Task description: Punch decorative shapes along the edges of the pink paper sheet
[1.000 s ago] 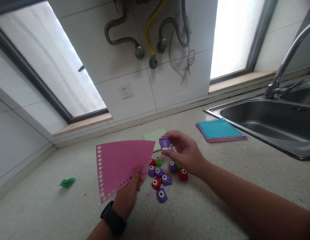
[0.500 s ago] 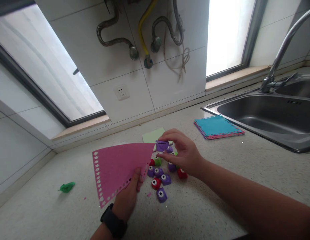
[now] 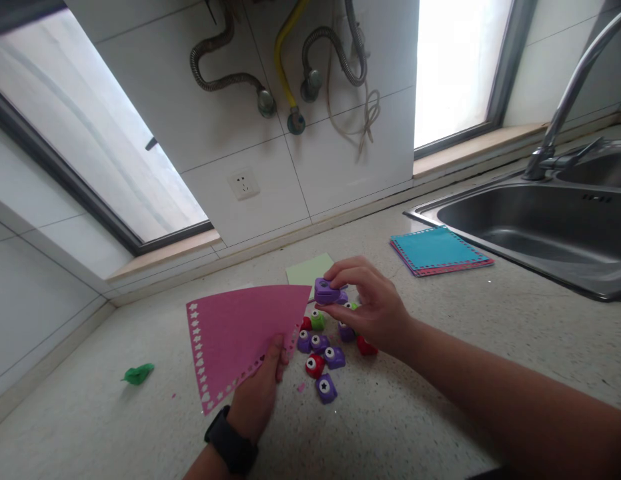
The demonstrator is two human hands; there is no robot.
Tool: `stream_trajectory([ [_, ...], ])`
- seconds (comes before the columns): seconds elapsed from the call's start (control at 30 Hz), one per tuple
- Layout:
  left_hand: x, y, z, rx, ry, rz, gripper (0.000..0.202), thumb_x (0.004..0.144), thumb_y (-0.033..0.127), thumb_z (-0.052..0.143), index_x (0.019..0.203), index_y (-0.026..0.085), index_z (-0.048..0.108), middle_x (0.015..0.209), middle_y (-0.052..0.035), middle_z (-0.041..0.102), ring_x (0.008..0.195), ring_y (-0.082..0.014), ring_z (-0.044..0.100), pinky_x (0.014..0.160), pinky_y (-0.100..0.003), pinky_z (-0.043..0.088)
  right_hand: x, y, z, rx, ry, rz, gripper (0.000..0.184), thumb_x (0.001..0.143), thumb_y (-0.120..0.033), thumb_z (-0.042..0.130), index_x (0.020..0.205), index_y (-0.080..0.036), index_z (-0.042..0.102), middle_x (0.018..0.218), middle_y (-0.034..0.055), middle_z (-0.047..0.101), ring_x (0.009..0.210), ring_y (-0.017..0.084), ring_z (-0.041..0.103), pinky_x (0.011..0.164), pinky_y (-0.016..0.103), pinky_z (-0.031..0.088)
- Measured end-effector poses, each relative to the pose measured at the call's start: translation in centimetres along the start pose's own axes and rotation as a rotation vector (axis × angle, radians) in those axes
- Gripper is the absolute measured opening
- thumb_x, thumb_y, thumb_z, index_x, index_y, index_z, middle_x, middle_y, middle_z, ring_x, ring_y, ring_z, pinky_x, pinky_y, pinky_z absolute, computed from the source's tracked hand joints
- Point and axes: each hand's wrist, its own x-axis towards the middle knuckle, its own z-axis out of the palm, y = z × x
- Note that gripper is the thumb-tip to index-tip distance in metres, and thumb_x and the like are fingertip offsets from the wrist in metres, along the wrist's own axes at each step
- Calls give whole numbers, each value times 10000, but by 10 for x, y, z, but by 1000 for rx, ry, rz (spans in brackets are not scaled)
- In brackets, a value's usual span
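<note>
Pink sheet: held up off the worktop in front of the person, tilted, its upper right corner just beside the punch; whether the two touch cannot be told.
Left hand: closed on the sheet near its lower right corner, thumb on top, fingers partly hidden beneath; a low grip like this probably leaves the upper edges free and the paper steady.
Right hand: in a narrow pinch around the purple punch, fingers above and thumb below, presumably so that the two can squeeze together.
Sheet edges: small cut-outs, many star-like, run down the left side, along the near side and partway up the right; the top edge is plain and slightly bowed, as thin, bendy paper would be.
Loose punches: chunky, smooth, plastic-looking blocks in purple, red and green, with dark shapes on white discs; clustered below the right hand, likely for easy reach.
Paper stack: flat, blue on top, with cut-out borders, set aside near the metal sink.
Pale green paper: flat, behind the punches.
Green scrap: crumpled, on the speckled worktop; material unclear.
</note>
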Motion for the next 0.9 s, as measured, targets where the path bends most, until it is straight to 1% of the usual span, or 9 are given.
stream_trajectory([
  [0.07, 1, -1, 1, -1, -3, -1, 607, 924, 709, 277, 590, 251, 497, 626, -4, 576, 755, -250, 606, 809, -355, 387, 0, -1, -1, -19, 1, -20, 262, 818, -173, 769, 996, -255, 596, 984, 48, 656, 929, 214, 629, 819, 410, 543],
  [0.2, 2, 0, 2, 7, 8, -49, 637, 902, 747, 278, 563, 243, 468, 623, -2, 580, 744, -242, 598, 809, -353, 380, 1, -1, -2, -69, 3, -67, 244, 830, -163, 752, 1002, -245, 600, 981, 55, 653, 919, 214, 623, 809, 410, 540],
  [0.33, 1, -1, 2, -11, 35, -39, 639, 893, 754, 294, 558, 240, 474, 609, 5, 578, 721, -226, 591, 790, -337, 390, 0, 0, -1, -32, 6, -87, 288, 803, -141, 774, 1011, -227, 593, 985, 59, 652, 918, 210, 619, 814, 403, 529],
  [0.4, 1, -2, 1, -2, 26, -19, 627, 902, 738, 295, 573, 241, 490, 619, 7, 589, 720, -221, 595, 788, -330, 397, -3, 2, 1, 32, -2, -25, 339, 777, -161, 802, 1030, -230, 587, 986, 56, 651, 922, 214, 624, 823, 405, 526],
  [0.5, 0, -1, 1, 8, 24, -27, 625, 906, 730, 296, 574, 242, 502, 638, -4, 616, 733, -226, 605, 783, -330, 404, -9, 6, 4, 140, 13, 154, 387, 771, -215, 819, 1075, -240, 580, 990, 50, 645, 932, 218, 633, 845, 408, 522],
  [0.57, 0, 0, 1, -4, 32, -26, 628, 906, 731, 300, 573, 243, 512, 636, -10, 619, 744, -234, 613, 788, -335, 406, -11, 9, 7, 209, 18, 270, 374, 788, -236, 810, 1080, -242, 576, 976, 41, 643, 922, 207, 638, 842, 396, 522],
  [0.63, 0, 1, 1, -18, 33, -17, 626, 906, 729, 309, 576, 242, 524, 630, -11, 613, 751, -240, 617, 798, -341, 405, -12, 10, 9, 285, 14, 353, 344, 803, -245, 799, 1061, -238, 572, 948, 29, 642, 898, 192, 641, 820, 373, 525],
  [0.73, 1, 1, 1, -17, 31, -19, 625, 906, 723, 317, 562, 239, 511, 619, -9, 596, 748, -243, 616, 801, -347, 401, -12, 10, 10, 385, 11, 416, 318, 813, -243, 793, 1037, -232, 568, 927, 20, 640, 879, 175, 639, 795, 345, 524],
  [0.9, 0, -1, 1, -24, 22, 3, 601, 918, 695, 321, 596, 238, 543, 618, 1, 586, 726, -230, 608, 793, -340, 412, -12, 9, 11, 447, 3, 417, 331, 798, -215, 806, 1036, -232, 577, 942, 14, 637, 893, 165, 629, 813, 332, 509],
])
